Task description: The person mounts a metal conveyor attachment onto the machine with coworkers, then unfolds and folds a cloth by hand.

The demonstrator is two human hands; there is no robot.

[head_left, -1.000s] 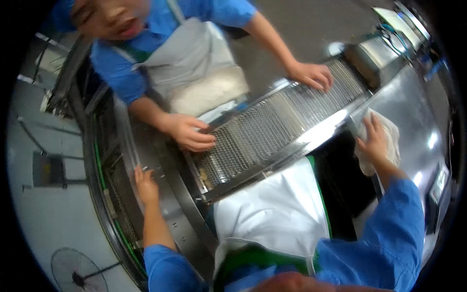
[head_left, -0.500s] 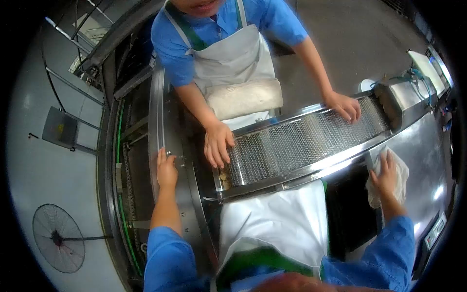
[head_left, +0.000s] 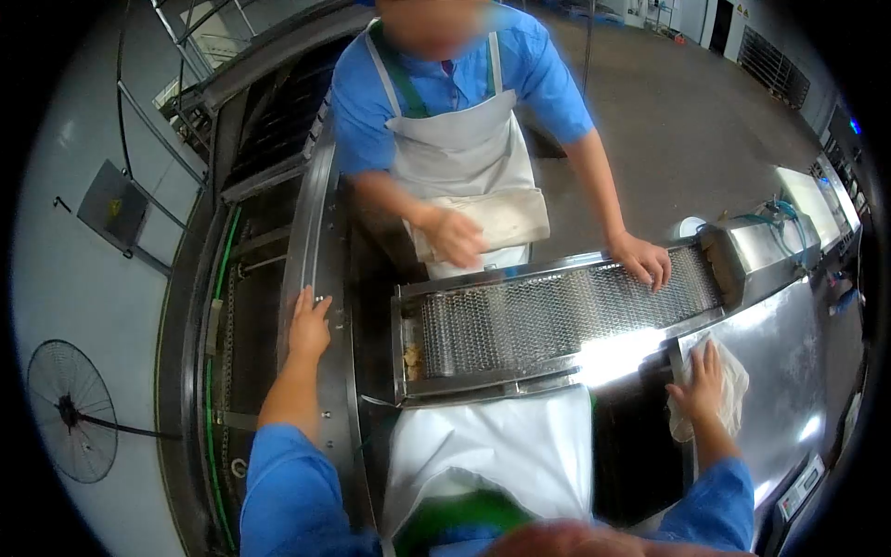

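Observation:
My left hand (head_left: 309, 327) rests on a long steel rail (head_left: 316, 213), its fingers stretched out and apart, holding nothing. On the right, my right hand (head_left: 703, 382) lies with spread fingers over a white cloth (head_left: 732, 379). That cloth sits on the steel tabletop (head_left: 780, 371). Between my hands runs a short conveyor with a metal mesh belt (head_left: 557, 320). Small pale-brown bits (head_left: 413, 358) have collected at its left end. My white apron (head_left: 501, 432) is close against the conveyor's near side.
Across the conveyor stands a co-worker in a white apron (head_left: 455, 148). One of that person's hands (head_left: 640, 260) touches the belt's far side; the other (head_left: 455, 238) is blurred in the air. A steel housing (head_left: 775, 246) caps the conveyor's right end. A fan (head_left: 71, 410) stands left.
The co-worker's hand has lifted off the conveyor's left end. That person's other hand stays at the far side. My view has shifted; my hands remain on the rail and the cloth.

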